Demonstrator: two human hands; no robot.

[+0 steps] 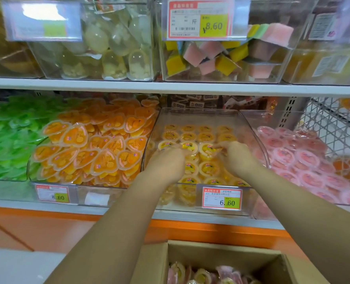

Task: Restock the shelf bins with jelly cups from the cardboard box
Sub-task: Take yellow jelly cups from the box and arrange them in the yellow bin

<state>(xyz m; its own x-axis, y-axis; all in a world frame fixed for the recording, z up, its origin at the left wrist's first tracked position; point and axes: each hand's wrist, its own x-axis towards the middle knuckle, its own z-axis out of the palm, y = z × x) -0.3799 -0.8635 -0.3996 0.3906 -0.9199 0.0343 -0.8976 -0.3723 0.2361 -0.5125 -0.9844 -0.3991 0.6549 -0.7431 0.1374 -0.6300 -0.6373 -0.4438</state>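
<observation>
Cardboard box (221, 253) holds pink and yellow jelly cups (202, 273), well back below my left fingers (176, 152) and right fingers (224, 147). Both lie inside the clear bin (250, 128), on the yellow cups (209, 168) packed under and between them; blur hides whether they grip any or lie open.

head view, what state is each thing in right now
left hand, inside the middle bin, on the yellow cups, grip blurred
right hand, same bin, on the yellow cups, grip blurred
middle bin, partly filled
cardboard box, open, jelly cups inside
orange heart bin, heaped full
pink cup bin, well filled
</observation>
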